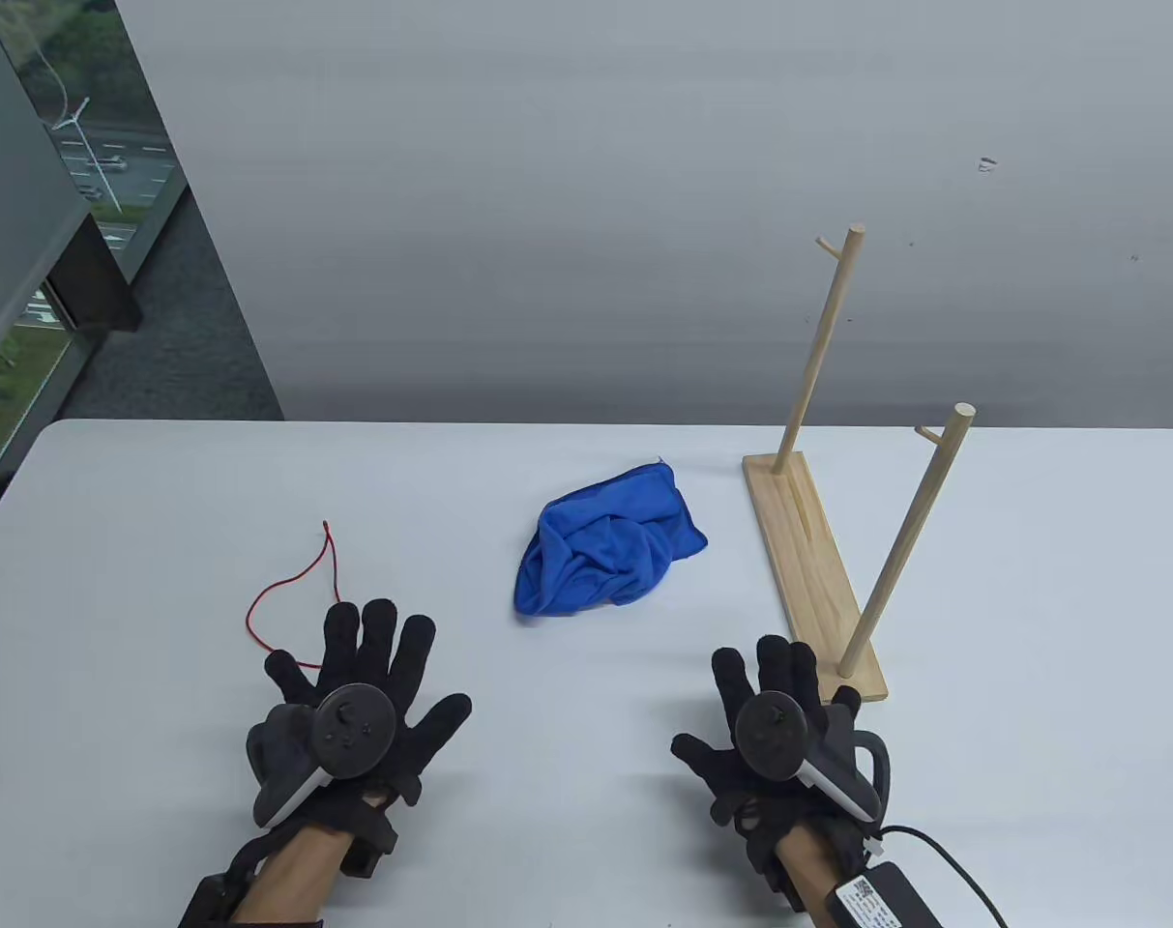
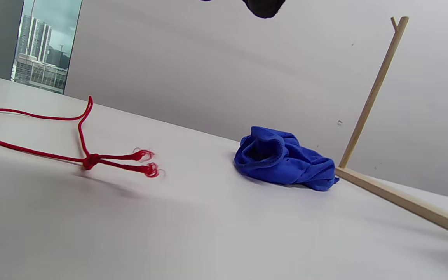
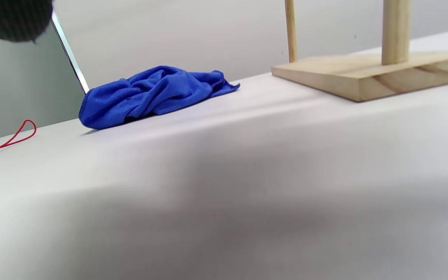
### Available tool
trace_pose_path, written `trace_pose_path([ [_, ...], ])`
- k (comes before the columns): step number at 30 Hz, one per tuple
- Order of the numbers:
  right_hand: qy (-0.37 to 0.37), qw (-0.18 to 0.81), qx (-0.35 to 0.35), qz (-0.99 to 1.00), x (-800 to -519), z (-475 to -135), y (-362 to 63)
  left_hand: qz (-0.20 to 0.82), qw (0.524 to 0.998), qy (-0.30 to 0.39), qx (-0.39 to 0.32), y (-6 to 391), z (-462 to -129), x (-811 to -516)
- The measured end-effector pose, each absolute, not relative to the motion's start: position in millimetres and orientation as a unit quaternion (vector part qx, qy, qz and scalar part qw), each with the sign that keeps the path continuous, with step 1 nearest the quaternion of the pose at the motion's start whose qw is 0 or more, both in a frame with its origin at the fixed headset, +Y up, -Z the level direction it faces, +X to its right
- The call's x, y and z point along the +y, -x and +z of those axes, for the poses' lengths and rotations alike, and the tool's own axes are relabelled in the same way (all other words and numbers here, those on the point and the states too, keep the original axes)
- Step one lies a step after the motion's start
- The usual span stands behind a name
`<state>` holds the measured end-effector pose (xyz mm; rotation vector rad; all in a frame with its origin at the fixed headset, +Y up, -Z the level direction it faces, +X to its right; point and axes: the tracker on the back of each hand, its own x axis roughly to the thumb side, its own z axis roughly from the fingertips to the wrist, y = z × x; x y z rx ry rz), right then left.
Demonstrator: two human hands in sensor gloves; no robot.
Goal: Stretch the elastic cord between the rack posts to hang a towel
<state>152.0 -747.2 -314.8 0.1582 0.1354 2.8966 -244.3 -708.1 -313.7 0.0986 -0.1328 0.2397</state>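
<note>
At the far left lies the red elastic cord (image 1: pixel 291 599), slack on the white surface (image 1: pixel 586 851) in a loose loop. In the left wrist view its two ends are tied in a knot, with two short frayed tails beyond the knot pointing toward the towel. The near part of the cord runs under the fingertips of the left hand (image 1: pixel 354 701), which is spread flat, palm down, fingers splayed and gripping nothing. The table view does not show whether the fingers press the cord or only cover it. A tracker (image 1: pixel 354 730) sits on the back of that hand.

Near the middle of the surface, well apart from the cord and both hands, the blue towel (image 1: pixel 610 551) lies crumpled in a heap, touching neither the cord nor the rack.

Next comes the right hand (image 1: pixel 775 739), also flat and palm down with fingers spread, holding nothing. Its outer fingers lie just beside the near end of the rack base.

At the right stands the wooden rack (image 1: pixel 813 570): a long narrow base plank running away from the person, with a far post (image 1: pixel 818 348) and a near post (image 1: pixel 905 541) rising from it. Each post carries a small peg near its top. Nothing hangs between the posts.
</note>
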Motion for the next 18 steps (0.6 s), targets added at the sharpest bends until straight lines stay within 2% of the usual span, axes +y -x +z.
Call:
trace_pose_path([
  [3,-0.052,0.082,0.031,0.995,-742.3,-314.9,-150.9,0.103,0.992,-0.040,-0.064,243.2,-313.8,-707.1],
  [18,-0.036,0.082,0.036,0.995,-739.3,-313.2,-154.4,0.115,0.990,-0.034,-0.067,242.0,-314.1,-707.5],
])
